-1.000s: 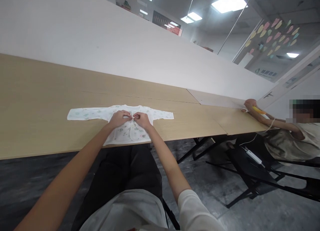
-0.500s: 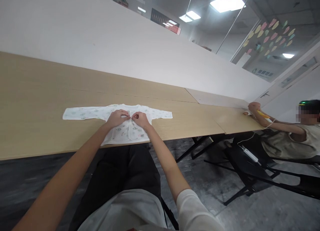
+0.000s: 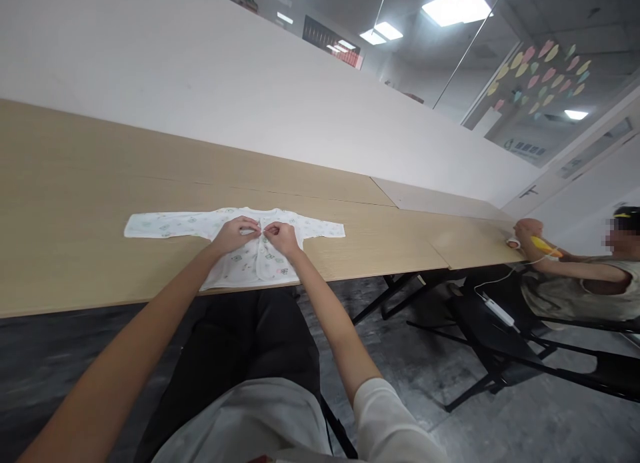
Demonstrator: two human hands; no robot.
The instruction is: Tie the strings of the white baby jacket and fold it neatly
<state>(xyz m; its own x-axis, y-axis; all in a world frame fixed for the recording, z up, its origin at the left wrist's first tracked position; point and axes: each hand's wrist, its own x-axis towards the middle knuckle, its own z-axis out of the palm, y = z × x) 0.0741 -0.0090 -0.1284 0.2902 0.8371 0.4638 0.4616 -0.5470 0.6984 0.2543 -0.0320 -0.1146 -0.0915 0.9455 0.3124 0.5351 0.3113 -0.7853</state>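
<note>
My left hand (image 3: 233, 237) and right hand (image 3: 283, 239) are meeting a little left of the middle of the frame, each grip pinching the front edge of the white printed shirt (image 3: 273, 268) between thumb and finger. My fingertips are nearly touching one another, and they are covering whatever fastening is there; it is too small to tell. Since a moment ago my hands are hardly shifting: both are keeping to this spot on the upper part of the front opening, so I am judging that the work here is still under way. The shirt is lying flat on the table (image 3: 75, 249), its sleeves reaching out left and right and its hem running down to the near edge. At the right of the frame, a co-worker's arm (image 3: 580, 269) is now reaching less far across the table than it was, beside a yellow thing (image 3: 545, 245); that is leaving my shirt undisturbed. Below, a white power strip (image 3: 500, 313) is resting on a black chair (image 3: 477, 319).
</note>
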